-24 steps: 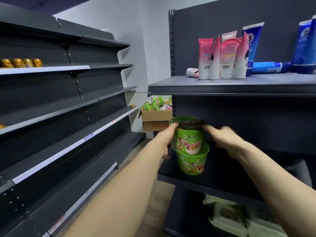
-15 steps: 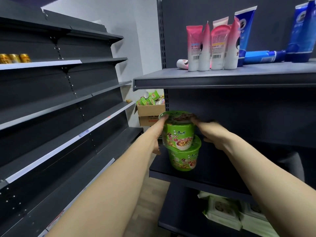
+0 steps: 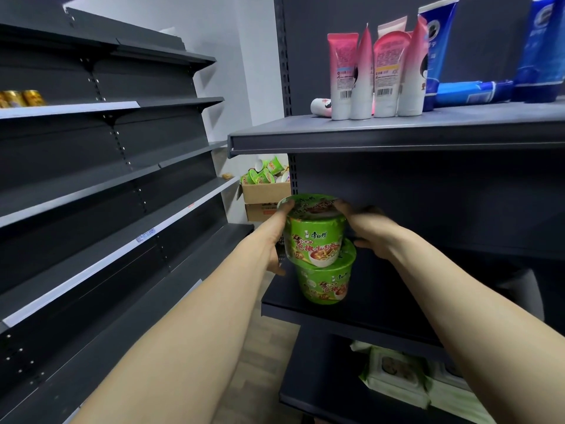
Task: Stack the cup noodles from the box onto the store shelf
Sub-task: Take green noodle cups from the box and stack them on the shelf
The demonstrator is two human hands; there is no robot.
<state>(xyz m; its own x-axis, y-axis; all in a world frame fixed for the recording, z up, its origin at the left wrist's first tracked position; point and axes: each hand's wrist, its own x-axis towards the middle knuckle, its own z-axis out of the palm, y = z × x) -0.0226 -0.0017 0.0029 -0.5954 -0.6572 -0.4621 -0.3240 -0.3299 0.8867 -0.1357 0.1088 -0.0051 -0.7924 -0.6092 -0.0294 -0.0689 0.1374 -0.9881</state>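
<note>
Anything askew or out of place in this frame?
The upper noodle cup sits off-centre on the lower cup, offset toward the left. On the shelf above, one blue tube lies flat among standing tubes.

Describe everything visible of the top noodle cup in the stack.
The top cup is a green tapered tub with red lettering, a noodle-bowl picture and a sealed printed lid. It stands roughly upright, off-centre to the left on the lower cup, on the dark shelf. The left hand grips its left side, the right hand its right, fingers at the lid's rim.
</note>
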